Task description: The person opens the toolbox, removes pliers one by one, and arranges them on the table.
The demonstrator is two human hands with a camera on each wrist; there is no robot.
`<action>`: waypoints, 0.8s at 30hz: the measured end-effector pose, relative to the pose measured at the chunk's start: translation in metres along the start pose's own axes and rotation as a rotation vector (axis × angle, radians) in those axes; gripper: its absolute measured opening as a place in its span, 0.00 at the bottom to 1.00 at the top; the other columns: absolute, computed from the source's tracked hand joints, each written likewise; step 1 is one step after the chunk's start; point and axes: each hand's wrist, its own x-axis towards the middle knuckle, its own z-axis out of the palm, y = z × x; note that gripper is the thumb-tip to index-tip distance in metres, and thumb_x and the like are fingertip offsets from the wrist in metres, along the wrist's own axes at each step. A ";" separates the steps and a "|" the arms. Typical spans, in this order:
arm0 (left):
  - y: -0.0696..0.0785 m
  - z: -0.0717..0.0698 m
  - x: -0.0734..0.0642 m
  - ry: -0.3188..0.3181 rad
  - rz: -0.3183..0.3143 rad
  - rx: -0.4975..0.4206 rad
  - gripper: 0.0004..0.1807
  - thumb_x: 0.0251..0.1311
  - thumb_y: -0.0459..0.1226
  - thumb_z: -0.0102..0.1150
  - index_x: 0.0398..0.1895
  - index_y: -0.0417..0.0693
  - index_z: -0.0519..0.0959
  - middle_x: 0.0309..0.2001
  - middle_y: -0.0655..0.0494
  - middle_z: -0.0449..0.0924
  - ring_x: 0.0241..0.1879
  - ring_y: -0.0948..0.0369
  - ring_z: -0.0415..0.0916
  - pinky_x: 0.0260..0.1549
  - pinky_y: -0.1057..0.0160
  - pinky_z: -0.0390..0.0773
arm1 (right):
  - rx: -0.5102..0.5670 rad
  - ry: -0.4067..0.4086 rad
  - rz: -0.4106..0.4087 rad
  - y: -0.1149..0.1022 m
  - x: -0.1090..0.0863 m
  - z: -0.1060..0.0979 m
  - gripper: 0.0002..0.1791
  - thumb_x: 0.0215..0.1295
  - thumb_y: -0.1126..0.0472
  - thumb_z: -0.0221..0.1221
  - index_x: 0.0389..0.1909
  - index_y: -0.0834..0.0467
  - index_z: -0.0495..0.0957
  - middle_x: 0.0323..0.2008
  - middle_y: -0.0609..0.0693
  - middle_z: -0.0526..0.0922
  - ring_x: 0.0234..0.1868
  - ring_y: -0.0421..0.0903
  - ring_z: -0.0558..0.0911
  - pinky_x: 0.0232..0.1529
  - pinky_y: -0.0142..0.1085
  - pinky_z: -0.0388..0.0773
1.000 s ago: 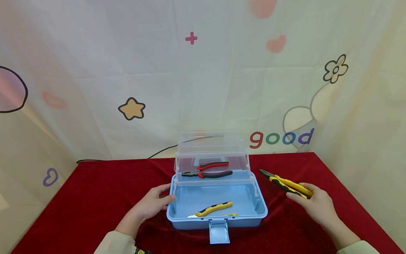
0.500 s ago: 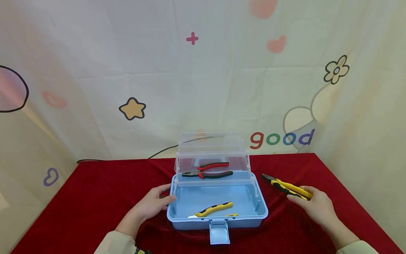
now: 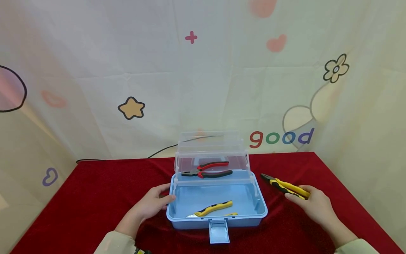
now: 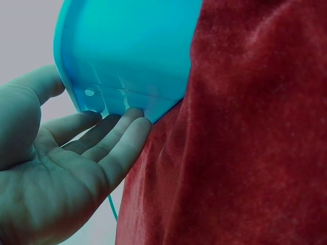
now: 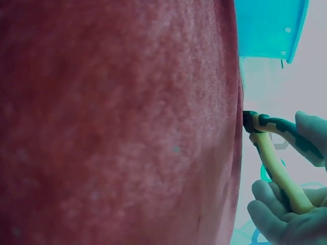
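A light blue toolbox (image 3: 187,224) sits on the red cloth with its clear lid raised. My left hand (image 3: 154,201) holds its left side, the thumb at the rim. In the left wrist view the fingertips (image 4: 135,130) lie against the outer wall. Right of the box, my right hand (image 3: 317,206) grips yellow-and-black pliers (image 3: 279,185) by the spread handles, their nose pointing away to the left. The right wrist view shows the nose close by the cloth, with the thumb on one handle and fingers along the yellow handle (image 5: 276,168).
Red-and-black pliers (image 3: 217,174) lie in the toolbox's raised clear tray. A yellow-handled knife (image 3: 214,209) rests on the box floor, beside a partly hidden yellow piece (image 3: 233,214). The front latch (image 3: 219,233) hangs down. A printed curtain (image 3: 222,88) stands behind the red cloth (image 3: 104,183).
The yellow-and-black pliers have dipped slightly, their nose lower than a second ago, and the right hand has shifted a little. The left hand and toolbox stay put.
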 end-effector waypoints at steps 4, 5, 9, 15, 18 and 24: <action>0.000 0.000 0.000 0.005 -0.007 -0.002 0.31 0.64 0.39 0.56 0.68 0.41 0.62 0.60 0.40 0.72 0.41 0.57 0.82 0.43 0.53 0.83 | -0.042 0.009 -0.035 -0.003 0.000 -0.001 0.46 0.54 0.36 0.62 0.57 0.74 0.67 0.47 0.69 0.77 0.40 0.53 0.75 0.32 0.35 0.74; 0.000 0.000 0.000 0.006 -0.005 -0.002 0.30 0.64 0.38 0.56 0.68 0.41 0.62 0.60 0.40 0.72 0.41 0.57 0.82 0.42 0.53 0.83 | -0.050 0.008 -0.038 -0.004 0.000 -0.001 0.46 0.53 0.37 0.62 0.56 0.74 0.68 0.46 0.69 0.77 0.40 0.53 0.75 0.32 0.36 0.76; -0.001 0.000 0.001 0.009 0.001 0.004 0.30 0.64 0.38 0.56 0.68 0.41 0.62 0.60 0.41 0.72 0.40 0.57 0.82 0.42 0.53 0.83 | -0.086 -0.011 -0.046 -0.009 0.001 -0.003 0.45 0.53 0.38 0.64 0.54 0.75 0.69 0.43 0.68 0.78 0.36 0.51 0.74 0.31 0.37 0.77; -0.001 0.000 0.001 0.005 0.006 0.007 0.30 0.64 0.38 0.55 0.68 0.41 0.62 0.60 0.41 0.72 0.40 0.57 0.82 0.43 0.54 0.83 | -0.120 -0.052 -0.044 -0.017 0.001 -0.005 0.41 0.52 0.41 0.65 0.48 0.75 0.71 0.32 0.59 0.78 0.29 0.47 0.71 0.24 0.33 0.70; 0.000 0.000 0.001 0.005 0.007 0.007 0.30 0.64 0.38 0.55 0.68 0.41 0.62 0.60 0.40 0.72 0.40 0.57 0.82 0.43 0.53 0.83 | -0.119 -0.074 -0.029 -0.017 0.000 -0.003 0.37 0.50 0.42 0.66 0.43 0.73 0.73 0.26 0.54 0.76 0.26 0.45 0.69 0.22 0.32 0.68; 0.000 0.001 0.000 0.017 -0.003 0.020 0.30 0.64 0.38 0.55 0.68 0.41 0.62 0.60 0.42 0.72 0.39 0.58 0.82 0.43 0.53 0.83 | -0.125 -0.111 -0.004 -0.016 -0.002 0.001 0.31 0.46 0.42 0.68 0.35 0.68 0.76 0.21 0.51 0.72 0.23 0.45 0.69 0.22 0.32 0.67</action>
